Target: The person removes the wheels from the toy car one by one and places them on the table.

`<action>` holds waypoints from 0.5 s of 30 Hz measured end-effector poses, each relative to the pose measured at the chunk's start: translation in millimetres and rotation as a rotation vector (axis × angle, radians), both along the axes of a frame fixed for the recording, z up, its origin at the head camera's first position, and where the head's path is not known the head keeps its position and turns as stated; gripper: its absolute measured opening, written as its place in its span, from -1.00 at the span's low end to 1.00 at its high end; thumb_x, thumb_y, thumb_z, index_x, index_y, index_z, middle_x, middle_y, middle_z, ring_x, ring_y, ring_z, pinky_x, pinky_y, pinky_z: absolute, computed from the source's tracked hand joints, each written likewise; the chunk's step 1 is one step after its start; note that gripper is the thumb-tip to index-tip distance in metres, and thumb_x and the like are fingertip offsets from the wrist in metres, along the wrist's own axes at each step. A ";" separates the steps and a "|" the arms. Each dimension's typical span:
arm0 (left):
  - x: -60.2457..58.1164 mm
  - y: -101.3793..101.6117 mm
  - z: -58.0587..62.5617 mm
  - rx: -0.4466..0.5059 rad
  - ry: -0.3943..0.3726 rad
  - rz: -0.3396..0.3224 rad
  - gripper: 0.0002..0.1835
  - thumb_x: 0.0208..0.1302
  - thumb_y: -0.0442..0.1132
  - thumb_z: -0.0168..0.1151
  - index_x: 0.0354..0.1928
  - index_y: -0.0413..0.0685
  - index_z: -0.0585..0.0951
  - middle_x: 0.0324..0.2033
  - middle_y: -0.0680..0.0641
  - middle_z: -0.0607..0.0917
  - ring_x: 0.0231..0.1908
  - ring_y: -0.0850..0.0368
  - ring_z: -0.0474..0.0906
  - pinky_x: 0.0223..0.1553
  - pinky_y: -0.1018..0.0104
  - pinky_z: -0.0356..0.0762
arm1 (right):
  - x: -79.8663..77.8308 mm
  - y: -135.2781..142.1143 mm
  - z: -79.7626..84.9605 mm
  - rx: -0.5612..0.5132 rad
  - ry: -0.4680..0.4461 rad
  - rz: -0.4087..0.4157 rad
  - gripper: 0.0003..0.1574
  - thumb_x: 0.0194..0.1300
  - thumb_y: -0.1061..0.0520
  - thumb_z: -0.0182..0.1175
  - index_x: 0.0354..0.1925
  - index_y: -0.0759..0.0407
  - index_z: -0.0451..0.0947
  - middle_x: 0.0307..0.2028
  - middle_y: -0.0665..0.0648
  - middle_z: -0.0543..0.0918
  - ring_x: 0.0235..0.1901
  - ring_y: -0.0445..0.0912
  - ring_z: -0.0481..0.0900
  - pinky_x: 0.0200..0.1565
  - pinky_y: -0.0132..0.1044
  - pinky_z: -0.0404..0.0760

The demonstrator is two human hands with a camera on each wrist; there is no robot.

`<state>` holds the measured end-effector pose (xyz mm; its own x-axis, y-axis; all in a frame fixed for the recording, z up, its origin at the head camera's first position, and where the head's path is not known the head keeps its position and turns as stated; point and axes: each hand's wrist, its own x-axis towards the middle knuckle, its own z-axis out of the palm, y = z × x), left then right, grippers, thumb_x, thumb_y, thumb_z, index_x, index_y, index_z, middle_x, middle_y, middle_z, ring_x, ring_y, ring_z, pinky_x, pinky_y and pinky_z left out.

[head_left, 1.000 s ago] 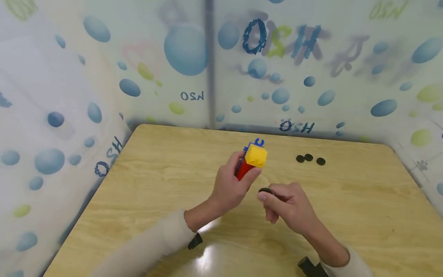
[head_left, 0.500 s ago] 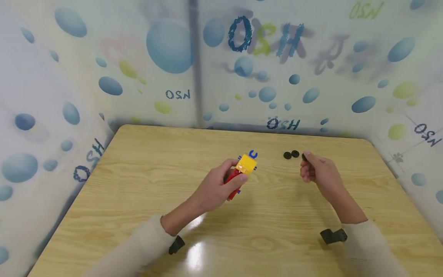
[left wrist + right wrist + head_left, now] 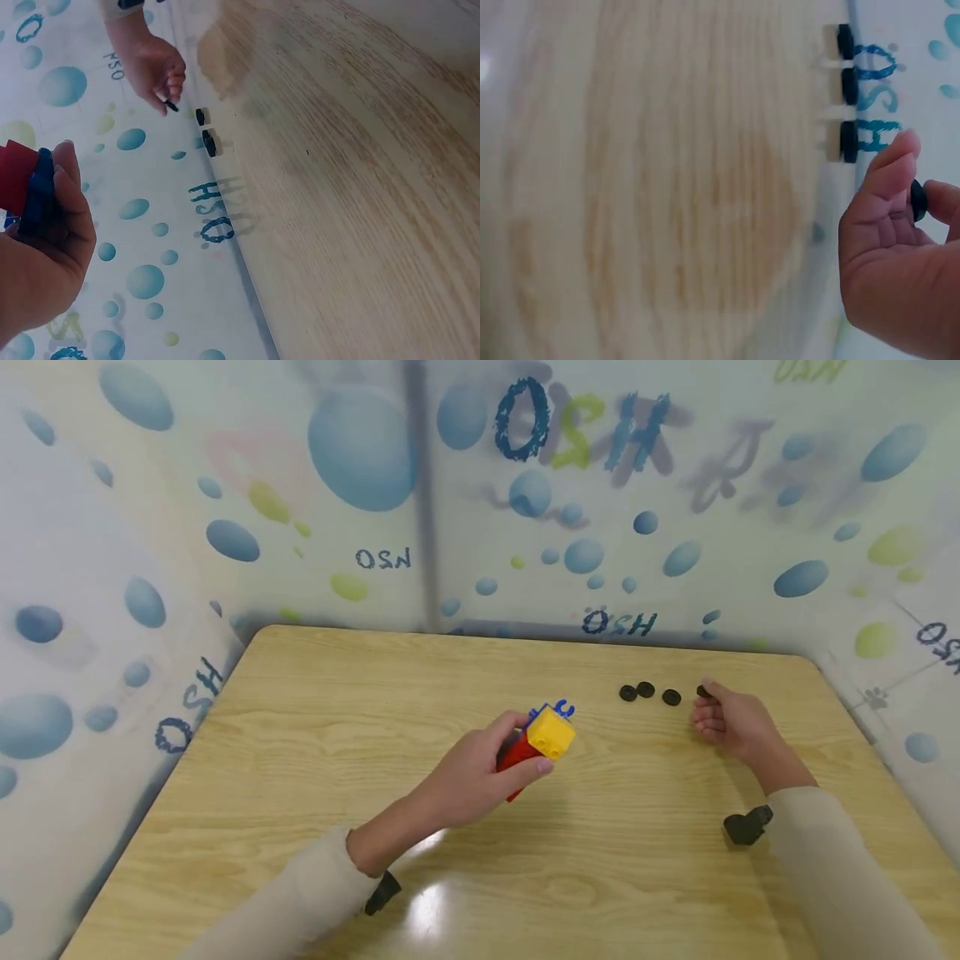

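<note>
My left hand (image 3: 527, 745) grips a block toy (image 3: 551, 732) a little above the table's middle; it has a yellow block on top, a red body and blue clips. In the left wrist view only the toy's red and blue side (image 3: 26, 191) shows inside my curled fingers. My right hand (image 3: 706, 695) is at the far right and pinches a small black disc (image 3: 918, 201) between thumb and forefinger. That disc (image 3: 702, 691) is just right of a row of three black discs (image 3: 645, 691). I cannot tell whether it touches the table.
The wooden table (image 3: 337, 752) is walled in by bubble-printed panels (image 3: 360, 527) at the back and both sides. The three discs (image 3: 848, 90) lie near the back wall. A black wrist mount (image 3: 746, 827) sits on my right sleeve.
My right hand carried the black disc from beside the toy out to the far right, stopping next to the row of discs. My left hand tilted the toy slightly.
</note>
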<state>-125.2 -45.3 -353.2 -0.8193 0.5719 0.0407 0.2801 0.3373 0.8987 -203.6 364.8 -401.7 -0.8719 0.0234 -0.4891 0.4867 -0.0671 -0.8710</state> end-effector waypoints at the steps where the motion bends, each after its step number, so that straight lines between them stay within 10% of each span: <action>1: 0.0 -0.3 0.2 0.001 -0.009 0.002 -0.53 0.35 0.11 0.16 0.19 0.11 0.37 -0.26 0.15 0.63 -0.37 0.16 0.56 -0.33 0.28 0.63 | -1.7 1.9 -1.7 0.027 -0.015 0.006 -0.48 0.47 -0.21 -0.05 -0.34 0.15 0.57 -0.55 -0.01 0.65 -0.56 -0.20 0.62 -0.43 -0.37 0.61; 15: -0.7 -4.8 3.5 -0.001 -0.029 0.006 -0.54 0.34 0.11 0.18 0.18 0.14 0.39 -0.25 0.15 0.65 -0.35 0.15 0.57 -0.32 0.27 0.63 | -13.0 5.8 -12.0 0.195 -0.132 0.051 -0.45 0.46 -0.24 -0.06 -0.41 0.11 0.58 -0.59 -0.05 0.66 -0.59 -0.28 0.63 -0.46 -0.42 0.63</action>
